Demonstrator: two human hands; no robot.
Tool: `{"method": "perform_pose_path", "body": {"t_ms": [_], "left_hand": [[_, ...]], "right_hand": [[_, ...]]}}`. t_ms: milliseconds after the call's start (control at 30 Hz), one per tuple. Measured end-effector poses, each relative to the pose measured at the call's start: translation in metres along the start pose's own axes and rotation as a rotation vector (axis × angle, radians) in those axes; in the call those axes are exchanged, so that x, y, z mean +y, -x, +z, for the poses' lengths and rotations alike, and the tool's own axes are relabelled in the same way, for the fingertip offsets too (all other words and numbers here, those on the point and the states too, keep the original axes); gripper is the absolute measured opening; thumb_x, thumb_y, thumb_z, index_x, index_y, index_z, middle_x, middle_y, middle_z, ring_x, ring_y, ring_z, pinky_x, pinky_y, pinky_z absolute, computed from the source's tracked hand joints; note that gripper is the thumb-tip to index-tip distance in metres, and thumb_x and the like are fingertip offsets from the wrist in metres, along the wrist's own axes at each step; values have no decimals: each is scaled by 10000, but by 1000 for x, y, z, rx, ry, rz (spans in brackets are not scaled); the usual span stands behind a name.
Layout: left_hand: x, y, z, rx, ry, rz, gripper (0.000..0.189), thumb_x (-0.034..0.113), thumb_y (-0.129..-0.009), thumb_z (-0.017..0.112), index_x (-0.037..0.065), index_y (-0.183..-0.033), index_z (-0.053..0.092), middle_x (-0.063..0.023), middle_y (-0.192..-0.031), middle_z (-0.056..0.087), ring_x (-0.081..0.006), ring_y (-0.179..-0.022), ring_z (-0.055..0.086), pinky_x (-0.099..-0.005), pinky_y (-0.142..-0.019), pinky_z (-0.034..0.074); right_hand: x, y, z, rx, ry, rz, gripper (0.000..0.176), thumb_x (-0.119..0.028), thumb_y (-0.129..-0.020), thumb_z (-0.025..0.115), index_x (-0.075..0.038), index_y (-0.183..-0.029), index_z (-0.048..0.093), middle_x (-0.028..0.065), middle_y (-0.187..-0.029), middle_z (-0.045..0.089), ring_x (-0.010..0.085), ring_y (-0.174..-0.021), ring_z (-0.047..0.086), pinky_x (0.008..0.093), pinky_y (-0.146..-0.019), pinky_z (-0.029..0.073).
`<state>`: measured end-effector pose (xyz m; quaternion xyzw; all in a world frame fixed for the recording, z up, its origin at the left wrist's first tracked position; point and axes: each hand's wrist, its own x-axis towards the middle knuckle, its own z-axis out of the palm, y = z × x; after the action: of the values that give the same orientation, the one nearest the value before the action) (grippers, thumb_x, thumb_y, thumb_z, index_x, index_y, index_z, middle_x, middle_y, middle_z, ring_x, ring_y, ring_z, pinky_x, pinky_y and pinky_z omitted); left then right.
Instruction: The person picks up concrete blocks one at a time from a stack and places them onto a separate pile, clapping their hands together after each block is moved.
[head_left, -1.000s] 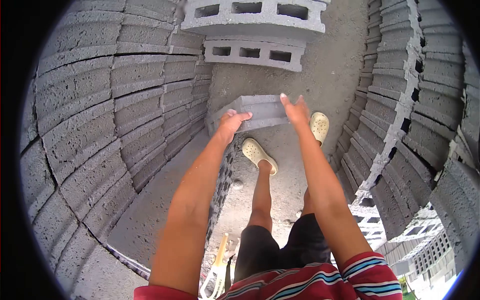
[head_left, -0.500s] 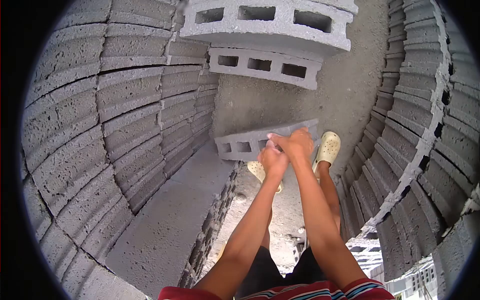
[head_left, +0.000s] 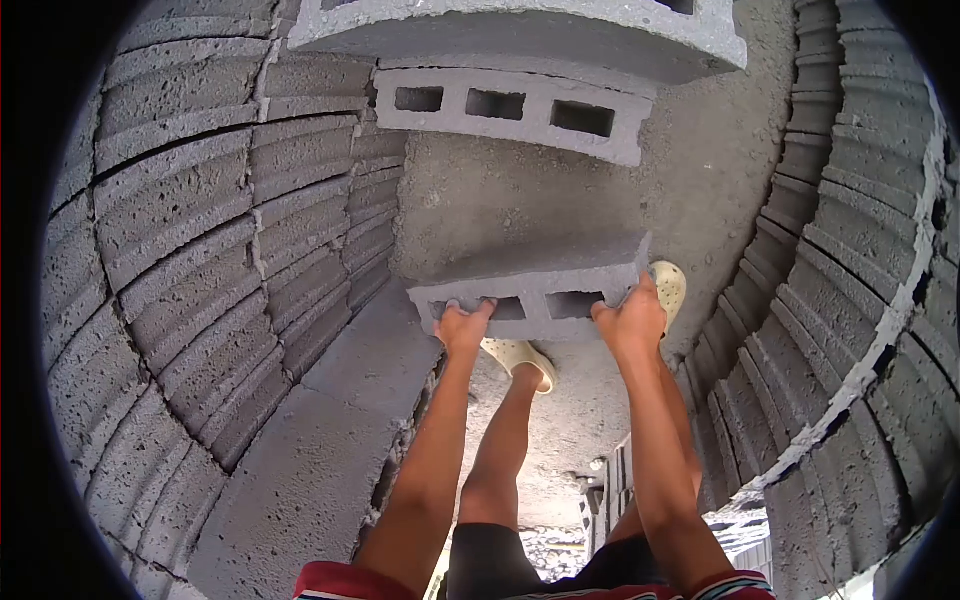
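Observation:
A grey concrete hollow block [head_left: 537, 305] with its row of square holes facing me is between my two hands, close to my feet. My left hand [head_left: 464, 326] is closed on its left part, with thumb and fingertips at the holes. At the right end, my right hand [head_left: 634, 318] grips the wall beside the last hole, its thumb reaching to the opening. The block's right end sits a little higher in view than its left. Whether its underside touches the ground cannot be made out.
Stacked blocks form a wall on the left [head_left: 200, 200] and another on the right [head_left: 800, 340]. Ahead lie a hollow block [head_left: 455, 100] and a larger-looking one [head_left: 520, 35]. A low block ledge [head_left: 300, 470] runs at left. My clogs [head_left: 516, 358] stand on the dusty ground.
My hands were close together over the block's right part; now they are apart, one gripping each end. The block has turned its holes more toward me. My view has shifted slightly.

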<state>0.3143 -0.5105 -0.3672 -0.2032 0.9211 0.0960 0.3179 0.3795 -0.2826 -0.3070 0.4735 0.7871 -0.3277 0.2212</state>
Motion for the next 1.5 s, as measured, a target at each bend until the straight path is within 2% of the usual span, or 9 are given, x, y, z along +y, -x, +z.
{"method": "perform_pose_path", "body": {"t_ms": [67,267,433,567,867,1133,1233,1400,1500], "left_hand": [[-17,-3,26,61,150,40,505,371,-542,740,-48,-737,537,-195,-760,612,-286,-747,593,-326,-741,425],[6,4,16,88,-44,132,405,295,-562,729,-28,-619,492,-197,-685,598,-282,-636,579,-346,-651,439],[63,18,-26,100,-90,144,426,340,-543,722,-8,-605,485,-211,-713,574,-365,-855,496,-387,-842,342],[88,-12,-35,226,-61,248,365,311,-564,715,23,-608,495,-174,-682,586,-328,-799,555,-370,-986,206],[138,-97,-60,296,-102,421,347,299,-568,706,15,-697,554,-164,-743,606,-308,-815,570,-395,-983,213],[149,-136,-61,248,-170,434,402,316,-591,697,0,-812,582,-169,-871,608,-313,-916,547,-397,-984,236],[144,-136,-60,310,-183,500,415,355,-592,701,0,-758,563,-160,-731,604,-299,-800,575,-371,-943,278],[145,-138,-64,346,-182,589,388,350,-613,691,-3,-704,558,-151,-688,592,-296,-758,575,-383,-972,261],[133,-138,-55,338,-186,612,380,342,-624,688,-7,-694,553,-147,-678,587,-295,-758,573,-382,-977,257]], "right_hand": [[20,-9,5,-8,-36,27,708,-225,-552,709,121,-1103,429,263,-984,555,357,-880,574,365,-795,451],[49,-10,-1,-64,-123,120,671,-235,-577,687,117,-1092,441,263,-889,589,357,-870,581,372,-785,453],[41,-21,-23,-107,-301,167,582,-230,-585,660,86,-1040,479,236,-859,603,361,-850,582,371,-763,450],[22,-44,-17,-25,-360,137,509,-220,-579,646,32,-1002,514,217,-869,608,367,-853,578,377,-768,444],[-15,-103,32,207,-433,100,497,-247,-504,665,57,-881,552,239,-837,605,377,-827,581,407,-758,446],[-46,-129,38,190,-468,151,460,-267,-496,687,65,-791,566,241,-801,606,369,-807,589,399,-736,445],[-38,-117,43,178,-448,158,459,-267,-498,695,73,-776,563,241,-787,606,361,-796,594,389,-732,446],[-47,-122,49,341,-462,89,442,-279,-508,697,81,-721,556,243,-715,596,368,-742,594,396,-705,444],[-44,-123,49,238,-384,181,437,-300,-509,683,74,-700,562,227,-707,599,312,-694,600,373,-674,448]]}}
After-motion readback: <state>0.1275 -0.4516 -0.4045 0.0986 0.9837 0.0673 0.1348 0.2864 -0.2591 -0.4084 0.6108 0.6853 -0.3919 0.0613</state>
